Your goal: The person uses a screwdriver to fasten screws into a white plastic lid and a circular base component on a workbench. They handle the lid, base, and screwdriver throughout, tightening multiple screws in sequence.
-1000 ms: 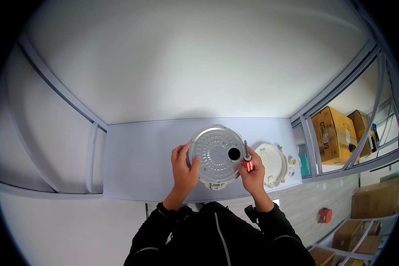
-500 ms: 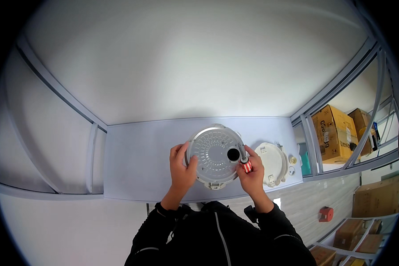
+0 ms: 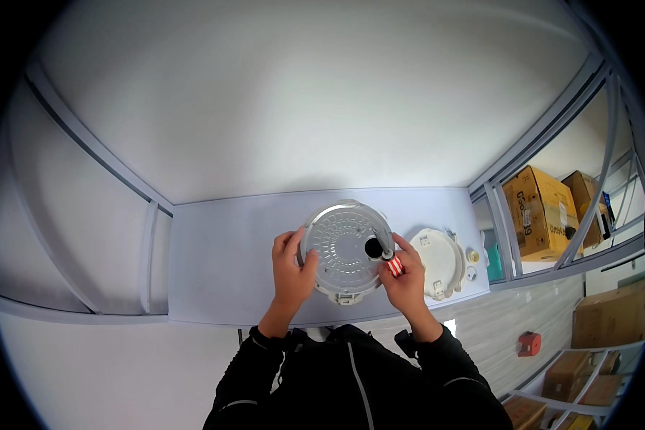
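Observation:
A round silver pot lid (image 3: 340, 251) with rings of small embossed marks, a dark round opening (image 3: 373, 248) and a pale rim is in front of me. My left hand (image 3: 294, 269) grips its left edge, thumb on the metal face and fingers round the rim. A screwdriver (image 3: 394, 266) with a red-and-white striped handle is in my right hand (image 3: 405, 279). Its shaft slants up and left over the metal, beside the dark opening. The fingers of that hand also rest on the lid's right edge. Whether the tip touches a screw is too small to tell.
A white round plastic cover (image 3: 438, 261) lies right of the lid on the pale table (image 3: 226, 265). Two small round parts, one a yellowish piece (image 3: 473, 255), sit beyond it. Frame posts stand at both sides. Cardboard boxes (image 3: 541, 215) and a red stool (image 3: 529, 344) are further right.
The lid and both hands have shifted slightly left. The screwdriver has moved left with my right hand, and its shaft leans more to the left.

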`<action>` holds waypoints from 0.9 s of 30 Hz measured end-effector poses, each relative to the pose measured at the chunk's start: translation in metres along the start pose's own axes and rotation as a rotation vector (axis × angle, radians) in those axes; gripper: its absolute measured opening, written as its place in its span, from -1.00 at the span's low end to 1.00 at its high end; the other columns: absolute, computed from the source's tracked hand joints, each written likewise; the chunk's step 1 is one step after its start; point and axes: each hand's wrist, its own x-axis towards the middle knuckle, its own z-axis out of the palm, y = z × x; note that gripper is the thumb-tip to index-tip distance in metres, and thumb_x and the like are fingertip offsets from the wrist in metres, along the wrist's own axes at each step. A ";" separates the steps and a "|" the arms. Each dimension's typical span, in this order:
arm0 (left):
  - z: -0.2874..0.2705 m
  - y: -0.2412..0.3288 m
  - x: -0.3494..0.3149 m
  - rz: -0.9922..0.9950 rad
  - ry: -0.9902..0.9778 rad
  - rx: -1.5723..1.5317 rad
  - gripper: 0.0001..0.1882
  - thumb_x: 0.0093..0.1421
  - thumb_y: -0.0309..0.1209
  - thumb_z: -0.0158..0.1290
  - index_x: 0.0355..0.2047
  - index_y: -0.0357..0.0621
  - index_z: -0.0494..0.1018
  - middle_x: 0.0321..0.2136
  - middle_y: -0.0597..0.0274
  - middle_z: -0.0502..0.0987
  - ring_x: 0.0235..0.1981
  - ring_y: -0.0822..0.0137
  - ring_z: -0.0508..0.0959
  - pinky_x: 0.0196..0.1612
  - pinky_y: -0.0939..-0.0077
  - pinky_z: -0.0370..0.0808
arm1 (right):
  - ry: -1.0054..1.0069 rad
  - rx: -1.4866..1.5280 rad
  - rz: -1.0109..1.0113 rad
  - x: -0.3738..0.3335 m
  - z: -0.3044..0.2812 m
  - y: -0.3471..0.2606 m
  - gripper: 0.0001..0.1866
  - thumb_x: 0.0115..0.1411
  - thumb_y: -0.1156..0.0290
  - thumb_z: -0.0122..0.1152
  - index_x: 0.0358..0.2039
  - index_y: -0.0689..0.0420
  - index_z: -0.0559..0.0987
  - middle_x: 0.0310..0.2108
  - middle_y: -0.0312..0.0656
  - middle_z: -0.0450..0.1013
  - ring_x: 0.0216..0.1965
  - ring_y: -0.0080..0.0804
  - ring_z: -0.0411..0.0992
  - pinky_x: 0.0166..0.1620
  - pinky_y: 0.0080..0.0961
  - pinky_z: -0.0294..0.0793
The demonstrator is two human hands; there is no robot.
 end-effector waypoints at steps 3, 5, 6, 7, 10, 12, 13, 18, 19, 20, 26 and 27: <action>0.001 0.005 0.000 -0.021 0.004 -0.017 -0.43 0.25 -0.52 0.23 0.29 -0.28 0.48 0.17 -0.02 0.41 0.11 0.12 0.52 0.12 0.24 0.53 | -0.018 -0.014 0.011 0.002 -0.001 0.000 -0.68 0.10 0.53 0.43 -0.09 0.18 0.72 0.29 0.23 0.47 0.19 0.10 0.52 0.18 -0.12 0.51; 0.002 0.007 -0.002 -0.038 0.018 -0.024 -0.41 0.25 -0.53 0.22 0.31 -0.27 0.47 0.17 -0.03 0.41 0.13 0.11 0.51 0.17 0.22 0.51 | -0.020 -0.009 0.024 0.002 0.000 -0.001 -0.69 0.10 0.53 0.43 -0.10 0.19 0.72 0.30 0.24 0.47 0.20 0.11 0.51 0.20 -0.10 0.50; 0.003 0.005 -0.002 -0.019 0.020 -0.019 -0.42 0.25 -0.51 0.22 0.30 -0.27 0.46 0.17 -0.05 0.41 0.14 0.07 0.50 0.19 0.19 0.49 | -0.019 -0.002 0.031 0.002 0.000 -0.002 -0.70 0.10 0.53 0.43 -0.10 0.19 0.71 0.30 0.24 0.47 0.21 0.11 0.51 0.20 -0.10 0.49; 0.004 0.002 -0.003 0.000 0.022 -0.013 -0.42 0.26 -0.50 0.21 0.30 -0.28 0.46 0.17 -0.07 0.40 0.14 0.03 0.48 0.21 0.16 0.48 | -0.017 0.004 0.039 0.002 0.000 -0.002 -0.70 0.10 0.53 0.43 -0.11 0.19 0.71 0.30 0.24 0.47 0.21 0.11 0.50 0.21 -0.09 0.48; 0.002 0.002 -0.004 0.026 0.009 0.000 -0.44 0.27 -0.49 0.21 0.29 -0.29 0.47 0.17 -0.09 0.40 0.15 0.00 0.47 0.23 0.14 0.46 | -0.031 -0.023 0.032 0.002 -0.002 -0.002 -0.70 0.10 0.53 0.43 -0.11 0.19 0.71 0.30 0.23 0.47 0.19 0.11 0.52 0.18 -0.10 0.51; 0.000 0.005 -0.002 0.024 0.000 -0.001 -0.44 0.26 -0.51 0.21 0.29 -0.29 0.48 0.16 -0.08 0.41 0.16 0.01 0.48 0.24 0.16 0.45 | -0.026 -0.048 0.007 0.002 -0.003 0.000 -0.71 0.09 0.53 0.43 -0.12 0.20 0.71 0.30 0.24 0.47 0.15 0.10 0.55 0.14 -0.12 0.53; -0.001 0.007 -0.002 0.018 -0.002 -0.003 -0.44 0.25 -0.53 0.21 0.29 -0.30 0.49 0.16 -0.07 0.42 0.17 0.02 0.49 0.25 0.18 0.45 | -0.023 -0.061 -0.006 0.002 -0.003 0.000 -0.71 0.09 0.53 0.43 -0.12 0.20 0.72 0.30 0.24 0.47 0.12 0.10 0.56 0.12 -0.13 0.55; 0.000 0.009 0.000 0.007 0.001 -0.037 -0.43 0.25 -0.55 0.20 0.30 -0.31 0.48 0.24 -0.10 0.41 0.24 -0.02 0.49 0.32 0.19 0.43 | -0.012 0.000 0.017 0.005 -0.004 -0.008 -0.71 0.09 0.53 0.42 -0.13 0.20 0.72 0.27 0.25 0.48 0.07 0.09 0.60 0.06 -0.16 0.58; -0.001 0.010 0.000 -0.010 -0.008 -0.053 -0.43 0.25 -0.55 0.19 0.30 -0.31 0.48 0.27 -0.11 0.39 0.26 -0.03 0.48 0.34 0.18 0.42 | -0.006 0.022 0.027 0.005 -0.004 -0.010 -0.71 0.09 0.53 0.42 -0.13 0.20 0.72 0.27 0.24 0.49 0.07 0.09 0.60 0.05 -0.17 0.59; -0.001 0.010 0.000 -0.028 -0.016 -0.069 -0.42 0.25 -0.55 0.19 0.30 -0.31 0.48 0.30 -0.11 0.38 0.27 -0.04 0.48 0.35 0.17 0.41 | -0.007 0.027 0.041 0.006 -0.004 -0.012 -0.74 0.09 0.55 0.41 -0.16 0.21 0.72 0.24 0.25 0.51 0.13 0.09 0.59 0.07 -0.18 0.58; 0.003 -0.004 -0.001 -0.014 -0.026 -0.135 -0.38 0.25 -0.60 0.17 0.35 -0.27 0.41 0.31 -0.06 0.38 0.27 0.05 0.50 0.29 0.20 0.50 | -0.002 -0.005 0.011 0.007 -0.003 -0.010 -0.80 0.11 0.57 0.40 -0.21 0.21 0.71 0.22 0.26 0.52 0.18 0.05 0.59 0.11 -0.20 0.58; 0.001 -0.004 0.001 -0.042 -0.056 -0.143 -0.37 0.24 -0.60 0.18 0.35 -0.25 0.40 0.29 -0.05 0.39 0.25 0.05 0.50 0.26 0.19 0.53 | 0.000 0.001 0.011 0.007 -0.003 -0.010 -0.80 0.11 0.57 0.40 -0.21 0.21 0.71 0.22 0.26 0.52 0.18 0.04 0.60 0.10 -0.21 0.58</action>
